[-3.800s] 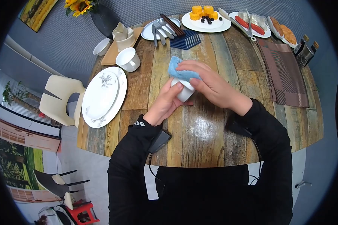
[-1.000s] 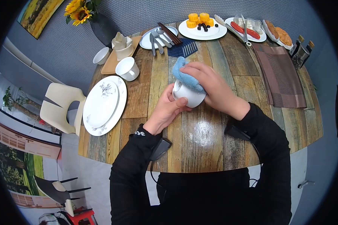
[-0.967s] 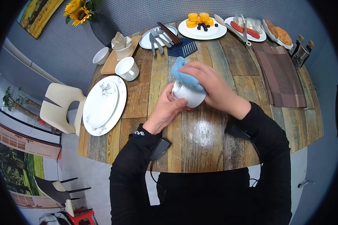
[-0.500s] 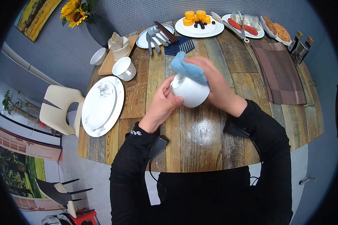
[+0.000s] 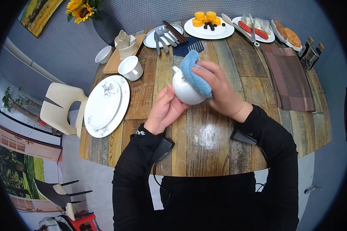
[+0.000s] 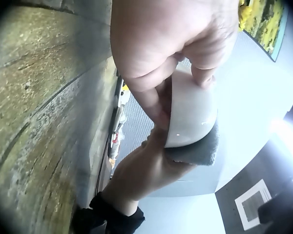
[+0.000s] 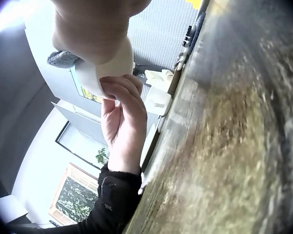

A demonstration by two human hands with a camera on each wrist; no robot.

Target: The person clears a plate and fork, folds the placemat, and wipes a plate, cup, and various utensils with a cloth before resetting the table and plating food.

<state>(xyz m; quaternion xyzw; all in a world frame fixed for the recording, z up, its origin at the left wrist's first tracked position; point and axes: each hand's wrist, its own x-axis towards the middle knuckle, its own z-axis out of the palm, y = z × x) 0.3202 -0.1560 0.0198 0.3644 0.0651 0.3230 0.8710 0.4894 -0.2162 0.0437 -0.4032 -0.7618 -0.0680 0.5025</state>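
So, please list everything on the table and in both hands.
Held cup: 1, white, centre
Cloth: 1, blue, against held cup
Standing cup: 1, white, left
Stacked plates: 2, white, left
Tray: 1, tan, left
Napkin: 1, beige, on tray
Bowl: 1, white, beside tray
Cutlery: several, silver, far dish
Chopsticks: several, brown, beside cutlery
Trivets: unclear, navy, near cutlery
Food: several kinds, mixed colours, far plates
Tongs: 1, silver, far right
Mats: unclear, brown, right
Bottles: 2, dark, right
Left hand: 1, black-sleeved, holding cup
Right hand: 1, black-sleeved, holding cloth

Dining area: wooden table (image 5: 198, 159), stacked plates (image 5: 102, 106), cutlery (image 5: 157, 42), chair (image 5: 52, 115).
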